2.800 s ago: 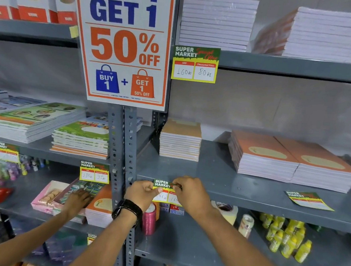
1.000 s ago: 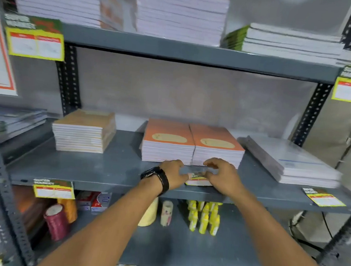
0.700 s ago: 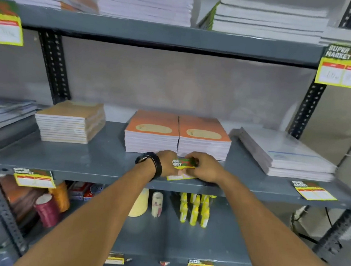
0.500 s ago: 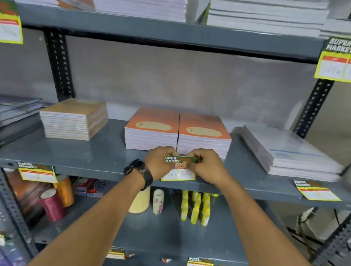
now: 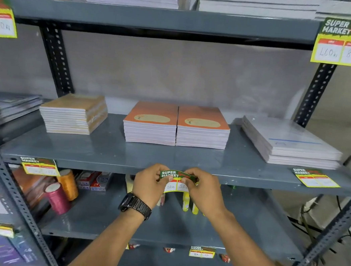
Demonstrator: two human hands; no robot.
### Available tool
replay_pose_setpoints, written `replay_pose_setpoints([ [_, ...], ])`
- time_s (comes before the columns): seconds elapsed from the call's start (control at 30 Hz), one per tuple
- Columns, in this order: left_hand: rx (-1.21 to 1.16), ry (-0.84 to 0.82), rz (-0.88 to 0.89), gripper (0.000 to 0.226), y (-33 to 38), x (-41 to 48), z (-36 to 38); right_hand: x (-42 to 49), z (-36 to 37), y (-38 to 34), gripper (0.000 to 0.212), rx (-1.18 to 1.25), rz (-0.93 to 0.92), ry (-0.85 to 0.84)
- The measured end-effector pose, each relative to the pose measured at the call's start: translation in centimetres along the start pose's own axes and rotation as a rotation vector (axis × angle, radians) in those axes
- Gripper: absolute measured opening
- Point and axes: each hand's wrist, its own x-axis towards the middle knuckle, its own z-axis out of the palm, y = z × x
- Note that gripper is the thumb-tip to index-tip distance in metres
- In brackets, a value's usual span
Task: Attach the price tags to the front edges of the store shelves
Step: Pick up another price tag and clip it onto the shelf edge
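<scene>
A green and yellow price tag (image 5: 175, 182) reading "SUPER MARKET" is pinched between my left hand (image 5: 149, 183) and my right hand (image 5: 205, 189). It sits at the front edge of the grey middle shelf (image 5: 110, 155), just below two orange notebook stacks (image 5: 176, 125). The tag's top strip is bent over and its white price boxes hang below the edge. A black watch is on my left wrist. Another tag (image 5: 40, 166) hangs on the same edge at the left, and one more tag (image 5: 314, 178) lies flat on the shelf at the right.
Tan notebooks (image 5: 74, 114) and white pads (image 5: 290, 141) flank the orange stacks. Thread spools (image 5: 57, 197), small boxes and yellow bottles (image 5: 186, 204) fill the lower shelf. Tags (image 5: 343, 42) hang from the upper shelf. Perforated uprights (image 5: 314, 90) frame the bay.
The view moved right from the offer-poster bay to this one. My hands picked a tag off the shelf top and brought it down to the front edge, folding its top strip.
</scene>
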Motion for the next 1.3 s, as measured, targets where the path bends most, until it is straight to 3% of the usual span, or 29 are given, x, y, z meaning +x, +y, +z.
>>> replay_pose_setpoints([
  [0.63,0.219,-0.007,0.119,0.011,-0.4,0.9,0.0,0.2,1.5,-0.7,0.004,-0.133,0.039,0.104],
  [0.87,0.413,-0.083,0.223,0.015,-0.5,1.5,-0.8,0.4,2.0,-0.7,0.009,-0.35,-0.07,0.167],
  [1.03,0.585,-0.035,0.33,0.021,-0.9,1.7,-1.2,1.0,1.8,-0.9,0.011,-0.387,-0.079,0.155],
  [1.3,0.561,-0.011,0.373,0.019,-1.9,2.2,-1.3,1.1,2.0,-1.3,0.021,-0.395,-0.048,0.166],
])
